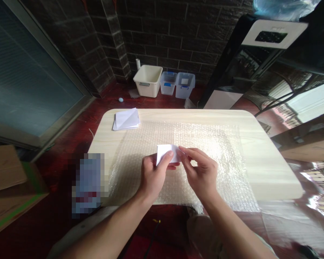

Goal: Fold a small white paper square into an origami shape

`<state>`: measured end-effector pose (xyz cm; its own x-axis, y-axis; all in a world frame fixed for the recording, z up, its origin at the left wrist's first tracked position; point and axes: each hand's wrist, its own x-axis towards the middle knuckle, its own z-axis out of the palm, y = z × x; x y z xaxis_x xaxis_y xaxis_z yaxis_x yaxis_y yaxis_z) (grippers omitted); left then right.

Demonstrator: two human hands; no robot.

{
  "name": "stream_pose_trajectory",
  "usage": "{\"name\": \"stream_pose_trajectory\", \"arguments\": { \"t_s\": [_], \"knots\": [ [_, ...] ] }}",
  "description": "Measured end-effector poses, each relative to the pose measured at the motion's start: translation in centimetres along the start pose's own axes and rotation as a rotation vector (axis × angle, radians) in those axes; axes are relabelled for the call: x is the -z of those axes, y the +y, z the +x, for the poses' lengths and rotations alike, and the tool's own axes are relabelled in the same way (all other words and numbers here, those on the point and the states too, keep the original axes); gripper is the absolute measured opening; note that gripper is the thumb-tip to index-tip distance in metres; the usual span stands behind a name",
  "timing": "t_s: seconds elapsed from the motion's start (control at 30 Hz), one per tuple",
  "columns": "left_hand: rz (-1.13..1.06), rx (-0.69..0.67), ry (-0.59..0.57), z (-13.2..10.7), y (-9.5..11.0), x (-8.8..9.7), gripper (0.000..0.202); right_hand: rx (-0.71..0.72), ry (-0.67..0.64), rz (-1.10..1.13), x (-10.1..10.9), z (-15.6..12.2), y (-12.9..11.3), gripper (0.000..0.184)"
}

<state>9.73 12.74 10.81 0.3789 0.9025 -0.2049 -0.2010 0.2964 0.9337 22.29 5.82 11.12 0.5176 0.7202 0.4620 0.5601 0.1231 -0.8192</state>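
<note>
A small piece of white paper [164, 150], apparently folded, is held up between both hands above the table. My left hand [152, 174] grips it with the thumb on top and the fingers underneath. At the paper's right edge, the thumb and index finger of my right hand [202, 172] pinch it. Beneath the hands, a sheet of bubble wrap [140, 144] covers much of the table and hangs over its front edge. A stack of white paper sheets [126, 119] lies at the table's back left corner.
The pale wooden table [261, 154] has rounded corners. Behind it on the floor stand a cream bin [148, 81] and two clear plastic bins [185, 86]. A water dispenser [232, 68] is at the back right. Cardboard boxes [8, 172] flank the table.
</note>
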Motion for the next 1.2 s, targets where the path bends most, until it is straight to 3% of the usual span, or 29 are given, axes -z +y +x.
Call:
{"name": "stream_pose_trajectory", "arguments": {
  "t_s": [0.27, 0.6, 0.77, 0.9, 1.0, 1.1, 1.2],
  "knots": [
    [-0.107, 0.024, 0.046, 0.3, 0.1, -0.1, 0.029, 0.256, -0.107, -0.113, 0.1, 0.2, -0.1, 0.035],
    [-0.174, 0.078, 0.02, 0.0, 0.4, -0.3, 0.027, 0.306, -0.12, -0.272, -0.1, -0.1, -0.2, 0.039],
    [-0.142, 0.048, 0.011, 0.2, 0.2, 0.0, 0.026, 0.18, -0.141, -0.138, 0.0, -0.1, -0.6, 0.036],
    [0.009, -0.024, -0.045, 0.2, 0.4, 0.4, 0.028, -0.194, -0.097, 0.14, 0.2, 0.5, -0.3, 0.018],
    [0.036, -0.06, -0.116, 0.5, 1.0, 0.9, 0.029, -0.436, -0.057, 0.335, 0.6, 1.2, 0.3, 0.017],
    [0.058, -0.079, -0.094, 1.1, 1.9, 1.8, 0.03, -0.487, -0.054, 0.389, 1.1, 1.5, 1.0, 0.018],
    [0.201, -0.082, -0.099, 1.5, 2.6, 2.5, 0.039, -0.451, -0.143, 0.34, 1.4, 1.3, 1.3, 0.019]
  ]
}}
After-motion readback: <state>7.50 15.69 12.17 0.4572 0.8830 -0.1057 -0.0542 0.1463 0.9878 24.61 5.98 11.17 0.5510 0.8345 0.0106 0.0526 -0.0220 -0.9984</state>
